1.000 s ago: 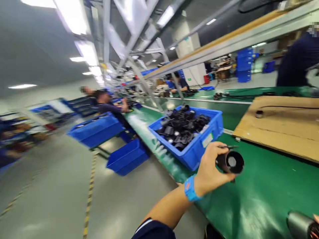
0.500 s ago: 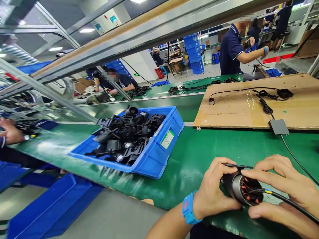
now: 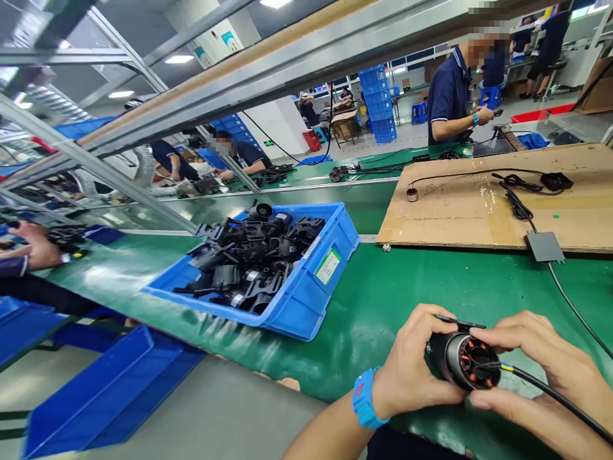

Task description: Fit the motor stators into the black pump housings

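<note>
My left hand (image 3: 407, 367), a blue band on its wrist, is closed round the black housing of a small electric motor (image 3: 457, 363). A flat black plate juts from the top of the housing. The motor's open end faces right, showing copper windings (image 3: 483, 361) inside a grey metal ring. My right hand (image 3: 550, 364) grips that end, forefinger at its upper edge and thumb at the lower rim. Out of the windings runs a black cable (image 3: 550, 390) with thin coloured wires, passing across my right palm.
A blue crate (image 3: 306, 306) full of black plastic parts stands on the green bench (image 3: 368, 319). Behind lies a cardboard sheet (image 3: 445, 223) bearing a small metal ring, coiled cable and a grey box (image 3: 544, 246). A metal beam crosses above. Co-workers sit opposite and at left.
The view has shifted slightly. Both hands stay on the motor, and my right fingers have moved a little left with its end. Across the bench, a co-worker's arms have come down and inward.
</note>
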The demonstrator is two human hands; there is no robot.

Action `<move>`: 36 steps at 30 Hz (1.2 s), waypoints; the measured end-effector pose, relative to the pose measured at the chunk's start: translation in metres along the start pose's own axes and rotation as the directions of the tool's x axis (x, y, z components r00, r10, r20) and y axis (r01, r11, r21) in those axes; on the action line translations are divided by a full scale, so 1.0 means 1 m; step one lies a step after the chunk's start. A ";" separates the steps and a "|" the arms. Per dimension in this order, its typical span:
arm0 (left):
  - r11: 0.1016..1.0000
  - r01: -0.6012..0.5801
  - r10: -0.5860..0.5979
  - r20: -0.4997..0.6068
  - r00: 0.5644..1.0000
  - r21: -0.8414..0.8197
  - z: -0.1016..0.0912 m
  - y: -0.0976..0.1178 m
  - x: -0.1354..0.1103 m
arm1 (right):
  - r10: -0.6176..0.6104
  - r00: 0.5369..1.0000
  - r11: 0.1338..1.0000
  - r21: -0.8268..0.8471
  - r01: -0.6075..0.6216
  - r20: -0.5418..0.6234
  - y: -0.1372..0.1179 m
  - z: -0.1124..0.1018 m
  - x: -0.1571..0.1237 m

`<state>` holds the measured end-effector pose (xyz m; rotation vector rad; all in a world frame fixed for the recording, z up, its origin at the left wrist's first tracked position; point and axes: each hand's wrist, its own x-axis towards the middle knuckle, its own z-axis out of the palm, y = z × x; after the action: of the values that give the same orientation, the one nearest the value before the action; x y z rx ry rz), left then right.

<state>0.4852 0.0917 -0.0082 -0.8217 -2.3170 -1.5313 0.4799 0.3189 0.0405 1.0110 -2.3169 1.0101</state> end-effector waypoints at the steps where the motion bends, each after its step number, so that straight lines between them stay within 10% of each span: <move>1: 1.000 0.006 -0.006 -0.002 1.000 -0.001 0.001 0.000 0.000 | -0.002 1.000 1.000 -0.009 0.002 -0.004 -0.001 0.001 -0.001; 15: 0.997 -0.001 0.004 0.032 0.999 -0.082 -0.007 -0.001 0.003 | -0.038 0.988 0.998 0.045 0.032 0.149 0.009 0.003 0.004; 24: 0.993 -0.077 0.079 0.023 0.997 -0.085 -0.005 0.006 0.002 | -0.198 0.980 0.980 -0.033 0.198 -0.010 0.007 0.014 -0.010; 31: 0.975 0.220 -0.213 0.134 0.968 -0.040 0.018 -0.038 -0.021 | -0.176 0.984 0.976 -0.125 0.177 0.022 0.033 0.075 -0.021; 36: 0.978 0.206 -0.208 0.184 0.960 0.031 -0.009 -0.018 -0.017 | -0.104 0.995 0.987 -0.121 0.103 0.000 0.015 0.062 -0.021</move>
<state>0.4876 0.0730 -0.0267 -0.7701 -2.6190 -1.5811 0.4769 0.2885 -0.0197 1.0655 -2.2649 0.8206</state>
